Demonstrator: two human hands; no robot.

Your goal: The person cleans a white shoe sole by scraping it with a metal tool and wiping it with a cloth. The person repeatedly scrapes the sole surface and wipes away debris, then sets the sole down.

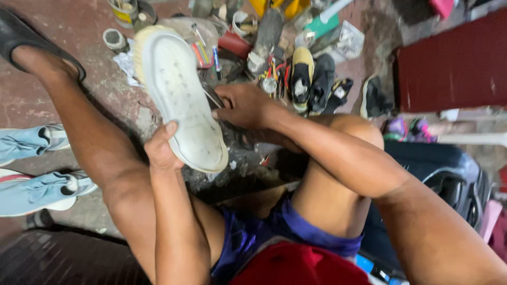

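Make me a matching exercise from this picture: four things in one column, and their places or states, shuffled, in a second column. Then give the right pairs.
Things:
1. white shoe sole
2. pale blue shoes
3. left hand
4. right hand

Places or states:
A. lying on the floor at the left edge of the view
B. grips the sole's lower end, thumb up against it
C. held up with its underside facing the camera
D. at the sole's right edge, fingers curled

Pairs: 1-C, 2-A, 3-B, 4-D

The shoe sole looks like matt, scuffed white rubber. The floor is rough, stained concrete. The light blue shoes look like soft cloth.
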